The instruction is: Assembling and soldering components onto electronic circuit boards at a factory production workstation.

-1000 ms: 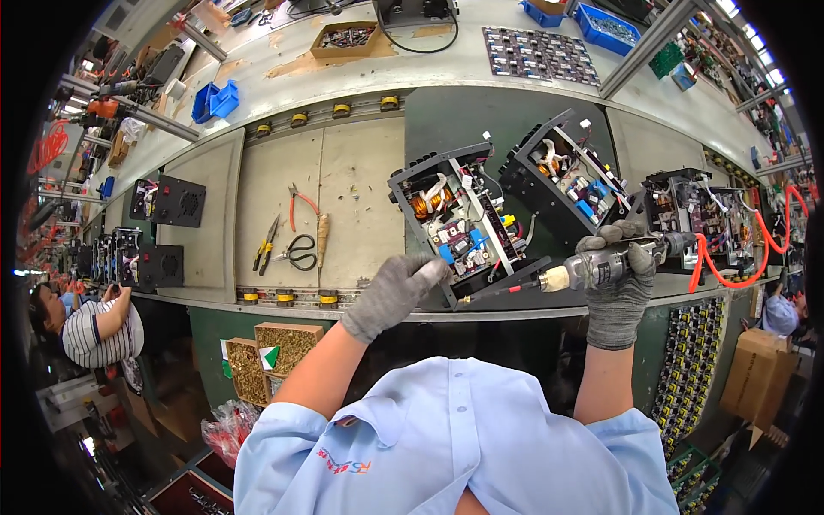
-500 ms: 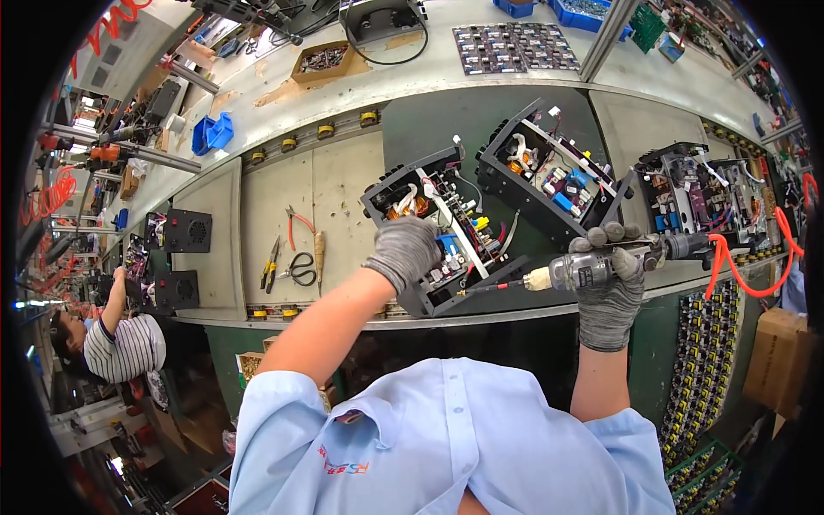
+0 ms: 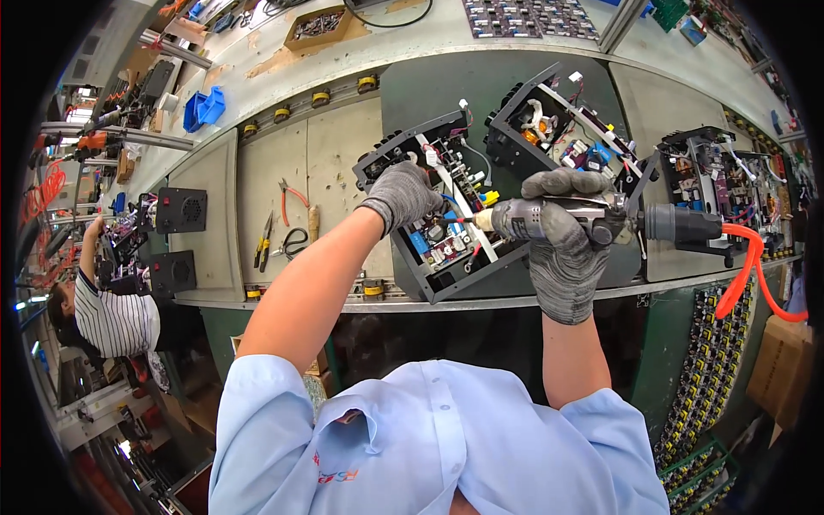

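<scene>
My right hand (image 3: 566, 245), in a grey glove, is closed round a power screwdriver (image 3: 519, 220) held almost level, its bit pointing left over an open black metal chassis (image 3: 438, 287). The bit's tip reaches the chassis interior close to my left hand (image 3: 402, 196). That hand, also gloved, has its fingers curled down inside the chassis; what they hold is hidden. Inside the chassis are a pale metal bar (image 3: 453, 184), blue and yellow components, wires and a circuit board. A second open chassis (image 3: 562, 129) stands tilted just behind the screwdriver.
Pliers (image 3: 293, 196), yellow-handled cutters (image 3: 263, 245) and scissors (image 3: 294, 244) lie left on the bench. More open units (image 3: 717, 189) stand right, by the orange coiled hose (image 3: 755, 266). Behind are a blue bin (image 3: 204, 109) and a box of screws (image 3: 318, 27). A person (image 3: 116, 313) works far left.
My right hand has brought the screwdriver up and left, from the chassis's front edge to over its interior. My left hand stays at the chassis. The view has shifted slightly.
</scene>
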`<state>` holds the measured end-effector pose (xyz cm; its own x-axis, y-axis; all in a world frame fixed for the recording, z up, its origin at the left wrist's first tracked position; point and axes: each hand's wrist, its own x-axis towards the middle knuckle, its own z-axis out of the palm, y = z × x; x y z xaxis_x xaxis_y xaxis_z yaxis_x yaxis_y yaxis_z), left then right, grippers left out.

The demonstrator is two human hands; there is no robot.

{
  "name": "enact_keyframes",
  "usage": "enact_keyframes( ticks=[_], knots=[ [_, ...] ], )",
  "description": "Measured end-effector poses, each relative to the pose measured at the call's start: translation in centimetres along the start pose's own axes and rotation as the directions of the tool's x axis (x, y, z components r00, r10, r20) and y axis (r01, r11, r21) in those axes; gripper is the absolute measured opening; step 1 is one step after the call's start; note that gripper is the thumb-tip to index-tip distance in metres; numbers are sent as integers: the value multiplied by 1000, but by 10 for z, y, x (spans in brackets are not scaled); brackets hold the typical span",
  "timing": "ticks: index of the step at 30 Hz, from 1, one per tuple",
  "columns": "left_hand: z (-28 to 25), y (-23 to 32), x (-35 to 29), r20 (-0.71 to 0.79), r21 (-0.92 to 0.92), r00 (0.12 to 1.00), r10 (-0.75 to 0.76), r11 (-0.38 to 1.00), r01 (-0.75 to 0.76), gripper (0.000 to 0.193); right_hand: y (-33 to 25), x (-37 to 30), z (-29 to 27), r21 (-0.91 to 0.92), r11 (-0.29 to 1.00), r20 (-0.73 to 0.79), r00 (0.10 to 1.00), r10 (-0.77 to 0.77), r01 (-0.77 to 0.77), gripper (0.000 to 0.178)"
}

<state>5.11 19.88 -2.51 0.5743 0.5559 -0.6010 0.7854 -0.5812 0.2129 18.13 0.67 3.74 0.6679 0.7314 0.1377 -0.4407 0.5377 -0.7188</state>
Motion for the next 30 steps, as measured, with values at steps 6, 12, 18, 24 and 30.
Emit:
enact_keyframes(
  ticks=[6, 12, 18, 24, 30],
  knots=[
    [3, -6, -4, -31, 6, 995, 92, 996, -92, 43, 18, -3, 22, -33, 993, -2, 994, -111, 111, 31],
    [-1, -10, -1, -25, 78, 990, 141, 987, -138, 46, 31, 0, 26, -176, 978, 72, 993, -97, 108, 27],
    [0, -13, 2, 8, 143, 986, 168, 975, -168, 48, 38, -2, 34, -180, 982, 85, 996, -38, 53, 25],
    [3, -16, 3, -58, 111, 970, 234, 967, -227, 36, 40, -1, 51, -337, 941, 126, 992, 34, 11, 19],
    [3, -24, 4, -77, 161, 945, 317, 940, -302, 39, 51, -4, 77, -564, 822, 225, 973, 59, 81, 21]
  ],
)
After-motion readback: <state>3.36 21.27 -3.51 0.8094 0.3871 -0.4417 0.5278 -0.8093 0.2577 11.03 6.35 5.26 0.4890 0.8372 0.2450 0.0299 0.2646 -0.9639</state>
